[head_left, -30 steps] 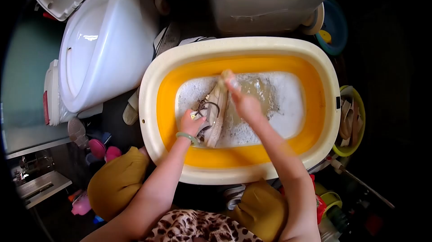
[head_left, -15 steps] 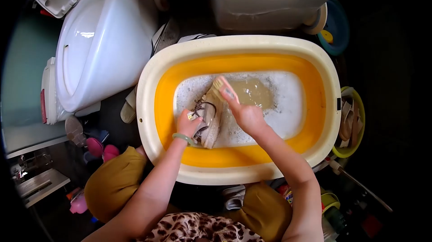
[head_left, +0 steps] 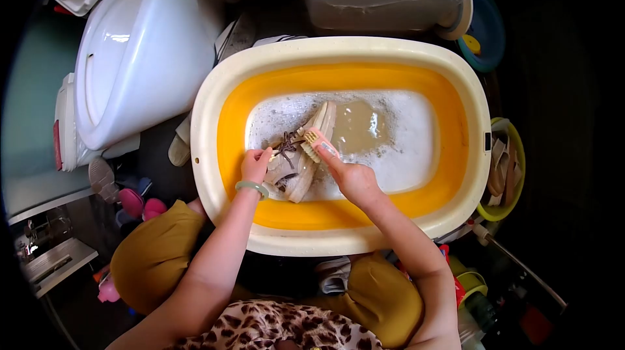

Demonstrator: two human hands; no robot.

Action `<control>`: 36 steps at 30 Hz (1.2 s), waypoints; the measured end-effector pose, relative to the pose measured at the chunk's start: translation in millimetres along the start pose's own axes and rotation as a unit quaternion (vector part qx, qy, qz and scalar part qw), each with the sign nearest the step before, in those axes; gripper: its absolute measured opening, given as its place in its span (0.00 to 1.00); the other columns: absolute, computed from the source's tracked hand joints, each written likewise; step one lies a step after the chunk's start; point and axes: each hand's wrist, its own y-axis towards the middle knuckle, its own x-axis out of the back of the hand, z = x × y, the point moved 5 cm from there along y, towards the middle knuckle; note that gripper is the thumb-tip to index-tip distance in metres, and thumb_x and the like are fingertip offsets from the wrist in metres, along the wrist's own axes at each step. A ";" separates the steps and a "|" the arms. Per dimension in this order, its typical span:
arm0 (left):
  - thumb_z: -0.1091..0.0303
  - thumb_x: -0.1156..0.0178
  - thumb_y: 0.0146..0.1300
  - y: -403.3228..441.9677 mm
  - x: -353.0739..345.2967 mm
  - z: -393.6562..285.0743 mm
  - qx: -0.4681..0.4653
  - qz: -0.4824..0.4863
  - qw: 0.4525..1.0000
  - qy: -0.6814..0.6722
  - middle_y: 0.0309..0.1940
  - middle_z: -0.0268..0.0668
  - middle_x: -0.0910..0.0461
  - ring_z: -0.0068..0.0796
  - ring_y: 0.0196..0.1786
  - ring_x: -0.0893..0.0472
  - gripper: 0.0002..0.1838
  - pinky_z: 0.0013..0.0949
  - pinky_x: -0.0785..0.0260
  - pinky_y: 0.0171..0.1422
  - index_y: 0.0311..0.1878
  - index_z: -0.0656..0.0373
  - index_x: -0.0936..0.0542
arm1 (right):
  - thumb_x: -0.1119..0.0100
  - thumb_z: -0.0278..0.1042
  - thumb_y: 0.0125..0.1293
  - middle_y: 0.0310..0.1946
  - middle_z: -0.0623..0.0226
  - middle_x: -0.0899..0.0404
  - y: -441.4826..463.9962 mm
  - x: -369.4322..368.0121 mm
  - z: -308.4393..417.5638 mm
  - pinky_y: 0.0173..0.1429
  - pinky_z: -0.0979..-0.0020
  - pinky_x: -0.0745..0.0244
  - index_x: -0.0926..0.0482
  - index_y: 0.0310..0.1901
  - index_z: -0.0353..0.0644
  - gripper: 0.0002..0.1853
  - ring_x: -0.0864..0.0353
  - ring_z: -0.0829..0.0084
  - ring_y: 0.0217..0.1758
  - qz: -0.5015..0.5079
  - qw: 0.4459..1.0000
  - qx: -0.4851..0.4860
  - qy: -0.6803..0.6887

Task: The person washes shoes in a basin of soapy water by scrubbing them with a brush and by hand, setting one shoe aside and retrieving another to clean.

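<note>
Shoe [head_left: 299, 181] in suds [head_left: 410, 132] has its laces [head_left: 287, 146] beside the brush [head_left: 325, 144] the right hand [head_left: 357, 181] grips, now shifted from the far end, suggesting scrubbing there, while the left hand [head_left: 255, 164] seemingly pinches its edge, inside the tub [head_left: 338, 48].

Readable text: none on or around the basin [head_left: 342, 49]
Pink brush [head_left: 319, 144], over the basin: a small pale patch with bluish marks on its back, too small to read
Black patch [head_left: 487, 141], on the basin's right-end rim: a plain dark rectangle, no letters or numbers legible
Red packet [head_left: 459, 291], beyond the basin's near right corner: partly hidden by the forearm, any print unreadable
</note>
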 end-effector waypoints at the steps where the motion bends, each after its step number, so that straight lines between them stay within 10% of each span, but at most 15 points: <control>1: 0.58 0.37 0.57 -0.8 3.8 6.8 0.125 0.018 0.992 0.020 0.33 0.36 0.25 0.23 0.33 0.27 0.18 0.25 0.33 0.39 0.41 0.64 0.26 | 0.52 0.33 0.61 0.15 0.61 0.27 0.5 -1.5 -0.2 0.22 0.61 0.30 0.40 0.64 0.70 0.29 0.25 0.60 0.17 0.006 1.000 -0.007 0.017; 7: 0.62 0.44 0.63 10.2 -7.1 21.6 0.303 0.140 0.867 -0.370 0.45 0.44 0.24 0.37 0.45 0.23 0.20 0.35 0.31 0.56 0.51 0.68 0.30 | 0.49 0.34 0.62 0.18 0.60 0.25 -6.4 0.7 -3.9 0.25 0.62 0.30 0.38 0.63 0.70 0.27 0.25 0.59 0.19 -0.001 0.997 -0.030 0.075; 19: 0.71 0.49 0.62 14.8 -24.7 20.5 0.129 0.100 0.778 -0.606 0.41 0.41 0.22 0.34 0.44 0.23 0.08 0.36 0.28 0.51 0.43 0.62 0.26 | 0.47 0.34 0.62 0.16 0.59 0.26 -12.8 -4.7 -15.8 0.22 0.62 0.31 0.35 0.62 0.64 0.25 0.27 0.59 0.16 -0.034 0.996 0.004 0.080; 23: 0.73 0.49 0.62 22.3 -32.9 20.3 0.146 0.167 0.893 -0.393 0.45 0.40 0.22 0.30 0.46 0.22 0.12 0.33 0.27 0.52 0.48 0.65 0.27 | 0.47 0.33 0.62 0.17 0.58 0.26 -11.1 -5.0 -14.0 0.22 0.62 0.30 0.34 0.61 0.63 0.25 0.26 0.58 0.17 -0.049 0.994 0.020 0.091; 26: 0.73 0.47 0.61 21.2 -47.2 9.4 0.214 0.313 0.862 -0.338 0.33 0.40 0.20 0.32 0.35 0.19 0.09 0.35 0.24 0.43 0.42 0.65 0.23 | 0.46 0.32 0.61 0.18 0.58 0.25 -10.7 -4.5 -14.2 0.22 0.62 0.30 0.35 0.62 0.63 0.26 0.26 0.58 0.17 -0.030 0.997 0.013 0.070; 36: 0.68 0.50 0.62 11.7 -124.3 37.9 0.290 0.281 0.786 -0.468 0.40 0.44 0.21 0.36 0.42 0.20 0.12 0.41 0.26 0.49 0.44 0.64 0.24 | 0.46 0.32 0.60 0.17 0.55 0.26 -27.6 -27.1 -26.3 0.22 0.60 0.30 0.39 0.64 0.63 0.30 0.26 0.56 0.16 0.034 0.991 0.016 0.130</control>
